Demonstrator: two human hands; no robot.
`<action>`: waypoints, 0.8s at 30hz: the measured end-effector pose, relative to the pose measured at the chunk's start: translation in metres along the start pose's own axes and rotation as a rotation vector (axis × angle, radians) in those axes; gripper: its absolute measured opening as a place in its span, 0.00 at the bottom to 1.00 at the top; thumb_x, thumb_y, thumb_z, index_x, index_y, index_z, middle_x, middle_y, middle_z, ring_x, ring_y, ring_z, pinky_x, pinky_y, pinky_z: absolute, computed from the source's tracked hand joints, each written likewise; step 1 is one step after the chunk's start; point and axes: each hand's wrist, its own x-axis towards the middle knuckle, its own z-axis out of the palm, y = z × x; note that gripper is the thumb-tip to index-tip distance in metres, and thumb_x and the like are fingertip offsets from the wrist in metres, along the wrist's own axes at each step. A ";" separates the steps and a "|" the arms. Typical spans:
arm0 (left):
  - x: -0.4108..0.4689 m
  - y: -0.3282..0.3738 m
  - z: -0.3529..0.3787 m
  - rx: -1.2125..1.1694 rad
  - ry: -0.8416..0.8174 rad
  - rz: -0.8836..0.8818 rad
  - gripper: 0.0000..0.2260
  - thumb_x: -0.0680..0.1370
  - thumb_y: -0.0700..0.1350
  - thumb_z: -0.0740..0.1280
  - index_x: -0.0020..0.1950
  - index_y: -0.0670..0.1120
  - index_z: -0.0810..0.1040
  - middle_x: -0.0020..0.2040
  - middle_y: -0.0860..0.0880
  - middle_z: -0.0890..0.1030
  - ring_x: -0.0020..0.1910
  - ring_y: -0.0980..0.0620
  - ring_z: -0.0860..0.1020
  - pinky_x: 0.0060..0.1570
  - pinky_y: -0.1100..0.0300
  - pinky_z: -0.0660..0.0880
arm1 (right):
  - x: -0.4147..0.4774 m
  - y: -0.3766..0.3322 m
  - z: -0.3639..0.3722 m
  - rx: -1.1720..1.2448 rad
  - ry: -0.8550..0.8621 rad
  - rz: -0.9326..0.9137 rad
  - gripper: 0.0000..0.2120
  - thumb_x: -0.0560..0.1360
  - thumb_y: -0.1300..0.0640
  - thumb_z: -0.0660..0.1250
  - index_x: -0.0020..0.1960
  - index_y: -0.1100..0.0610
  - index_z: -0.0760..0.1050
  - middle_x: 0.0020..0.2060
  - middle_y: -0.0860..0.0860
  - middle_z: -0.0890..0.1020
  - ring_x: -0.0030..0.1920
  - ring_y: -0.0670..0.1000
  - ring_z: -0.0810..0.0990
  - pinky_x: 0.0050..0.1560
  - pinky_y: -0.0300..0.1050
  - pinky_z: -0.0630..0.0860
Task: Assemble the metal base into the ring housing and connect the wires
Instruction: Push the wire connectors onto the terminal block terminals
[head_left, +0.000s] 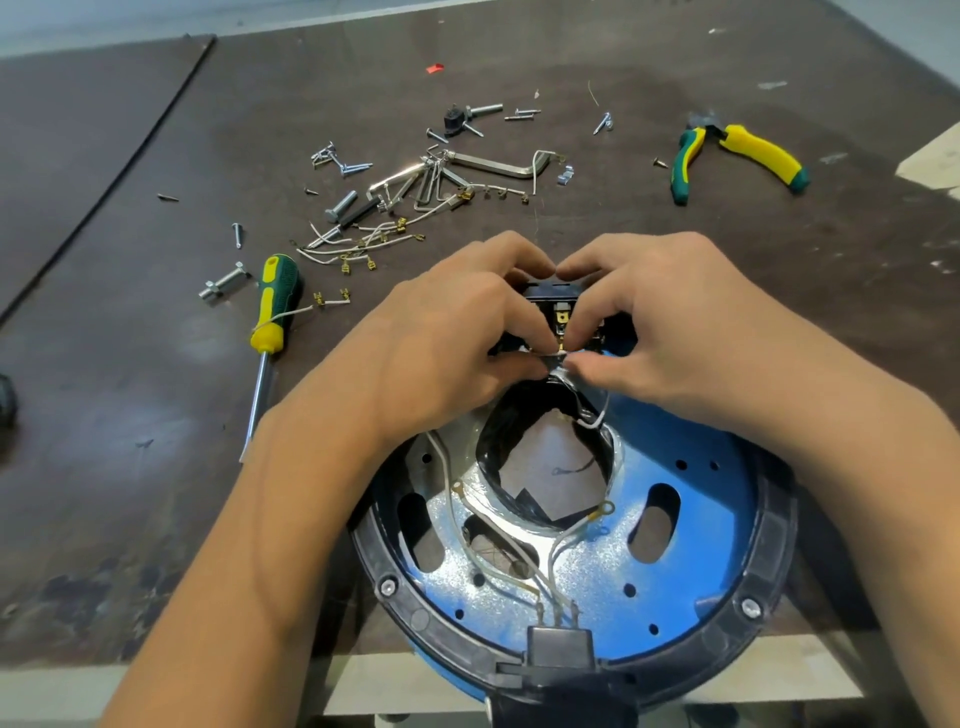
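— Screwdriver (272, 306) out to the left of the ring housing (774, 561): what is it like?
— Moulded green-and-yellow handle, slim steel shaft, lying flat on the dark matte table (104, 364), well apart from the housing.
— And beyond the housing, left of centre?
— A heap of bent steel hex keys (467, 166), with bolts, screws and short white leads tipped with brass clips.
— The housing itself?
— Round black plastic with a thick rim and sunken screw heads, at the table's near edge. The metal base (691, 561) sits inside it: a shiny disc with a blue sheen, oval slots, small round holes and a ragged middle opening.
— Left hand (441, 343)?
— Over the housing's far-left rim, fingers curled, thumb and forefinger pinching a thin white wire (555, 356).
— Right hand (665, 332)?
— Over the far-right rim, curled likewise, pinching that wire from the other side; the fingertips nearly meet. Just past them sits a black terminal block (558, 304) with a brass tab.
— Other wiring?
— White leads (519, 561) loop across the base to a black plug block (558, 644) at the housing's near rim.
— Far right?
— Pliers (737, 156), beyond the housing, with green-and-yellow rubbery grips splayed apart.
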 end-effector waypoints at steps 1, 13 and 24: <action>0.000 0.000 0.000 -0.011 0.002 -0.002 0.07 0.75 0.48 0.73 0.51 0.57 0.86 0.67 0.53 0.71 0.65 0.52 0.72 0.59 0.45 0.74 | 0.000 0.000 0.000 0.009 -0.007 -0.002 0.02 0.72 0.52 0.75 0.43 0.48 0.86 0.64 0.51 0.78 0.63 0.51 0.76 0.60 0.51 0.75; 0.003 -0.003 0.002 -0.033 -0.004 -0.031 0.07 0.74 0.46 0.73 0.50 0.57 0.86 0.62 0.53 0.72 0.58 0.51 0.76 0.54 0.46 0.76 | -0.001 0.000 -0.002 0.060 -0.038 0.000 0.01 0.71 0.51 0.75 0.41 0.47 0.84 0.61 0.48 0.78 0.57 0.48 0.76 0.57 0.52 0.76; 0.003 -0.004 0.003 -0.049 0.026 -0.014 0.06 0.73 0.44 0.76 0.46 0.55 0.87 0.61 0.51 0.74 0.56 0.52 0.77 0.52 0.47 0.76 | -0.001 0.000 -0.002 0.049 -0.005 -0.005 0.03 0.70 0.50 0.75 0.40 0.48 0.85 0.58 0.49 0.80 0.49 0.44 0.73 0.52 0.49 0.78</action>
